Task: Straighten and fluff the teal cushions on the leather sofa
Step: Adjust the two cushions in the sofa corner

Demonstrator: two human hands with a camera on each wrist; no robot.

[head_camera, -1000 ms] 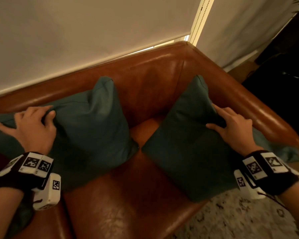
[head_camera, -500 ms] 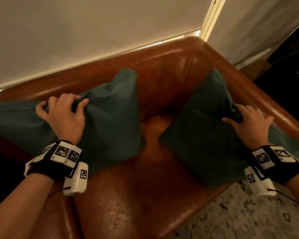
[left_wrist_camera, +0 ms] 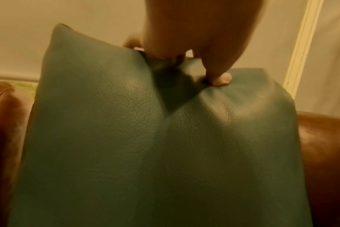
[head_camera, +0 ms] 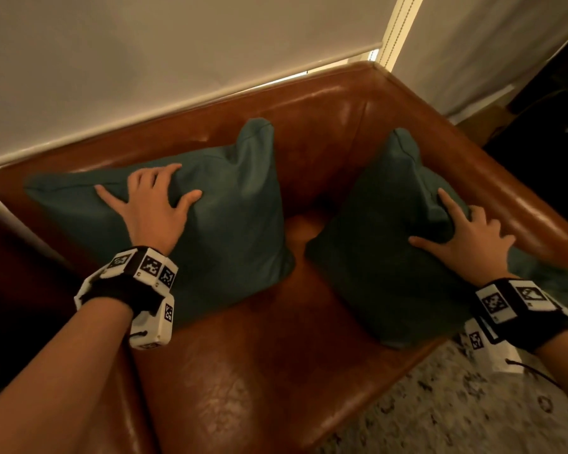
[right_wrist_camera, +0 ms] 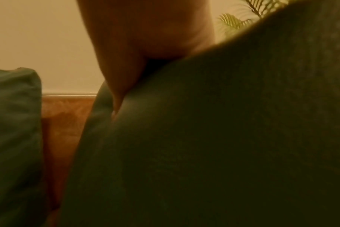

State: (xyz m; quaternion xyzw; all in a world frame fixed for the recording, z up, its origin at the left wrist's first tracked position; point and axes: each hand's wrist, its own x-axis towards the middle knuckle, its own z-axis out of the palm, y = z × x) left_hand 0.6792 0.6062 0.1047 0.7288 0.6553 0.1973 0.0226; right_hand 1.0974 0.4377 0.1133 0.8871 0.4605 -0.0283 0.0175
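Observation:
Two teal cushions stand on the brown leather sofa (head_camera: 276,371). The left cushion (head_camera: 236,224) leans against the backrest. My left hand (head_camera: 164,188) grips its top edge near the middle, fingers curled over the back and thumb on the front. In the left wrist view the thumb (left_wrist_camera: 220,79) dents the left cushion (left_wrist_camera: 145,145). The right cushion (head_camera: 368,263) leans toward the sofa arm. My right hand (head_camera: 456,231) holds its upper edge, thumb and index spread on the front, the other fingers over the edge. The right wrist view shows the thumb (right_wrist_camera: 118,92) pressed into the right cushion (right_wrist_camera: 204,145).
The sofa arm (head_camera: 522,208) runs close behind my right hand, with more teal fabric (head_camera: 545,273) lying along it. A pale blind (head_camera: 145,60) hangs behind the backrest. A patterned rug (head_camera: 473,414) lies at the lower right and dark furniture (head_camera: 554,109) stands beyond the arm.
My left hand has slid right along the left cushion's top edge to near its middle and grips it there. My right hand has stayed on the right cushion's upper edge.

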